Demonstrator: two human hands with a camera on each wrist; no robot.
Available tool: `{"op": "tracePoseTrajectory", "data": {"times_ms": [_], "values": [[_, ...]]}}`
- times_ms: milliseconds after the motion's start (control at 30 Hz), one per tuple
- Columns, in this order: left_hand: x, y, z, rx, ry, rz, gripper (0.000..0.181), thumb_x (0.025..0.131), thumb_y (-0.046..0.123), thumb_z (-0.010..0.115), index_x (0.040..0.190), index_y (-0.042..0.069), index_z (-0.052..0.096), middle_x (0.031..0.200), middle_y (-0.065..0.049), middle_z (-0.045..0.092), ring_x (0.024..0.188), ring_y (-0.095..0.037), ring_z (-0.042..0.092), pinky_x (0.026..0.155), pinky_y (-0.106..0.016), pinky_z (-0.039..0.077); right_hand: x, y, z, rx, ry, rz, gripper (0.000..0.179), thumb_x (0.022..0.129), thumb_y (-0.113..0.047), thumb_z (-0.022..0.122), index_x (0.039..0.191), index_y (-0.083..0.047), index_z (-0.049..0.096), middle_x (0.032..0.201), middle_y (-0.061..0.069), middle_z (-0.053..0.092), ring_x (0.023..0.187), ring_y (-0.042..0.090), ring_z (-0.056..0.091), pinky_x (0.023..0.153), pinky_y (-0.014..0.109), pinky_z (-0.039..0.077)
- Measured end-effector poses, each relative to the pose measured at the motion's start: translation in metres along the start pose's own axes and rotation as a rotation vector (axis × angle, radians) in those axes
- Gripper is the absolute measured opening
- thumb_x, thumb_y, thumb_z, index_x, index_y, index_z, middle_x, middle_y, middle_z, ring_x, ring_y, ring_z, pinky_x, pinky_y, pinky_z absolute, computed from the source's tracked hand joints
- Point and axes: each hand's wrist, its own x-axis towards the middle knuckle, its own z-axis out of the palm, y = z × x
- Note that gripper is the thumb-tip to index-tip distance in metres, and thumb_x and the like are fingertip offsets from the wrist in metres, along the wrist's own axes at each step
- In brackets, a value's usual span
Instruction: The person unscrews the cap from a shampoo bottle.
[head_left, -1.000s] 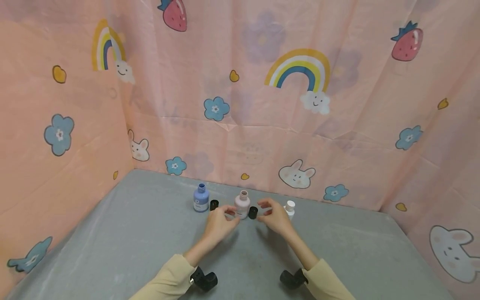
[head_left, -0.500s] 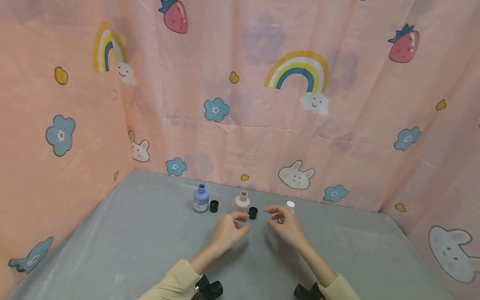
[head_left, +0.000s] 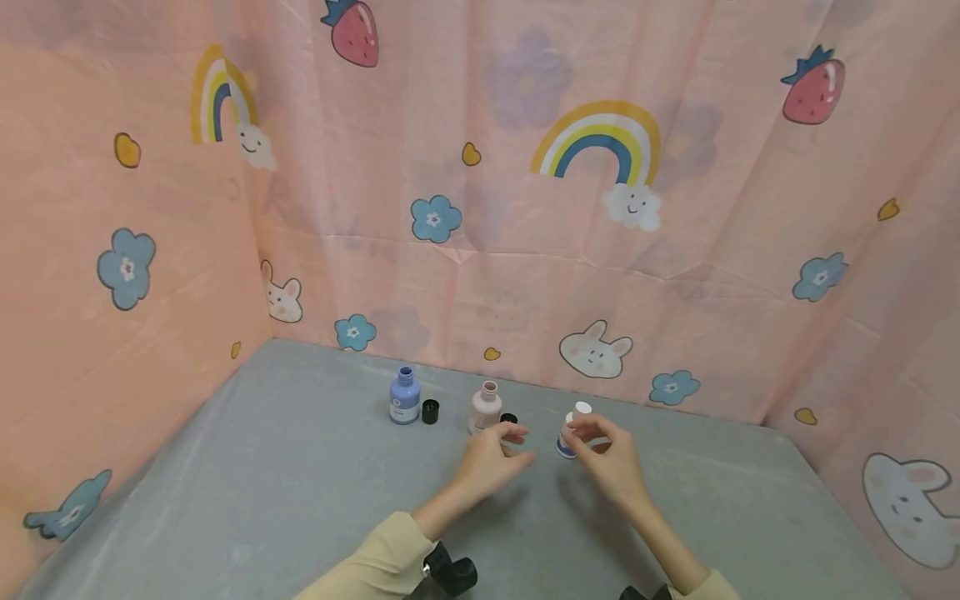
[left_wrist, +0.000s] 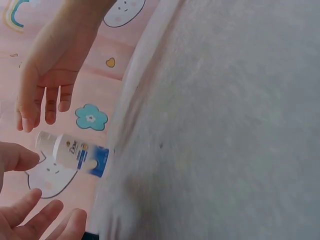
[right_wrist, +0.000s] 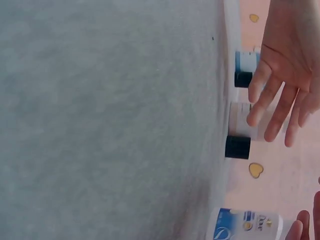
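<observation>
A small white Dove bottle [left_wrist: 80,154] with a blue base and white cap stands upright on the table, partly hidden by my right hand in the head view. My right hand [head_left: 615,468] hovers just right of it with bent, relaxed fingers and a gap to the bottle in the left wrist view. My left hand [head_left: 489,463] is in the air in front of an uncapped pale pink bottle [head_left: 486,407]. Its spread fingers hold nothing. A black cap [right_wrist: 237,147] sits right of the pink bottle, mostly hidden behind the left hand in the head view.
An uncapped blue bottle [head_left: 405,402] stands at the left of the row, with another black cap [head_left: 430,412] beside it. Behind the grey-covered table [head_left: 262,483] hangs a pink patterned curtain [head_left: 510,275]. A second curtain side closes off the left.
Both hands have moved right. My left hand has gone from beside the pink bottle to in front of its cap; my right hand has passed from that cap to the Dove bottle's right side.
</observation>
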Motion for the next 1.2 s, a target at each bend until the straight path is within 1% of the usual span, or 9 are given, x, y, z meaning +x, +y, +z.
{"op": "tracePoseTrajectory", "data": {"times_ms": [167,333,400,500,633,733,833,1033,1200], "values": [[0.007,0.006,0.009,0.006,-0.037,-0.013,0.036,0.082,0.017,0.072,0.115,0.003,0.066,0.108,-0.016,0.069,0.084,-0.020,0.067,0.067,-0.026,0.053,0.001,0.010,-0.010,0.030,0.020,0.075,0.012,0.087,-0.012,0.071,0.095,-0.004,0.070,0.086,0.011,0.071,0.072,-0.002,0.056,0.062,0.020,0.049],[0.016,0.009,0.016,0.039,-0.127,-0.058,0.045,0.081,0.025,0.074,0.120,0.006,0.063,0.114,-0.015,0.067,0.093,-0.024,0.067,0.072,-0.028,0.054,0.000,0.017,-0.020,0.007,0.057,0.118,0.014,0.087,-0.014,0.070,0.097,-0.004,0.069,0.087,0.010,0.070,0.071,-0.004,0.055,0.059,0.020,0.046],[0.019,0.009,0.019,0.044,-0.150,-0.065,0.048,0.081,0.027,0.075,0.121,0.005,0.062,0.116,-0.016,0.066,0.095,-0.026,0.067,0.072,-0.030,0.054,0.000,0.019,-0.023,-0.002,0.065,0.129,0.014,0.087,-0.015,0.070,0.096,-0.004,0.069,0.086,0.009,0.070,0.071,-0.004,0.055,0.058,0.020,0.045],[0.022,0.009,0.023,0.048,-0.150,-0.073,0.052,0.080,0.028,0.076,0.123,0.003,0.060,0.119,-0.016,0.065,0.096,-0.026,0.067,0.074,-0.032,0.055,0.001,0.021,-0.025,-0.015,0.069,0.151,0.014,0.088,-0.018,0.070,0.095,-0.006,0.070,0.085,0.005,0.070,0.071,-0.003,0.055,0.059,0.020,0.044],[0.028,0.009,0.026,0.081,-0.160,-0.095,0.058,0.079,0.032,0.076,0.127,0.004,0.057,0.122,-0.016,0.063,0.098,-0.025,0.067,0.077,-0.035,0.055,0.004,0.025,-0.025,-0.043,0.071,0.194,0.016,0.089,-0.023,0.068,0.096,-0.008,0.070,0.086,0.001,0.070,0.073,-0.002,0.055,0.063,0.021,0.044],[0.032,0.009,0.030,0.077,-0.184,-0.115,0.061,0.079,0.033,0.076,0.129,0.004,0.055,0.125,-0.015,0.061,0.104,-0.027,0.065,0.080,-0.038,0.055,0.006,0.028,-0.026,-0.059,0.066,0.226,0.020,0.091,-0.026,0.067,0.098,-0.008,0.070,0.090,0.004,0.071,0.075,-0.002,0.055,0.065,0.021,0.043],[0.036,0.009,0.037,0.054,-0.168,-0.132,0.062,0.079,0.031,0.076,0.130,0.004,0.054,0.127,-0.015,0.060,0.108,-0.030,0.063,0.082,-0.040,0.054,0.009,0.031,-0.026,-0.066,0.051,0.252,0.024,0.092,-0.029,0.065,0.102,-0.007,0.069,0.096,0.008,0.071,0.077,-0.001,0.054,0.064,0.021,0.045],[0.040,0.008,0.054,-0.025,-0.093,-0.154,0.064,0.077,0.027,0.079,0.130,0.003,0.053,0.128,-0.016,0.059,0.111,-0.032,0.061,0.085,-0.042,0.053,0.012,0.036,-0.025,-0.045,0.026,0.296,0.027,0.093,-0.029,0.063,0.106,-0.005,0.067,0.102,0.013,0.070,0.075,0.000,0.056,0.063,0.020,0.048],[0.046,0.008,0.062,-0.014,-0.045,-0.148,0.065,0.075,0.025,0.081,0.129,0.003,0.054,0.128,-0.015,0.060,0.111,-0.030,0.061,0.085,-0.039,0.053,0.014,0.039,-0.024,-0.041,0.013,0.311,0.030,0.093,-0.031,0.062,0.108,-0.005,0.067,0.105,0.014,0.069,0.078,0.000,0.055,0.064,0.019,0.048]]}}
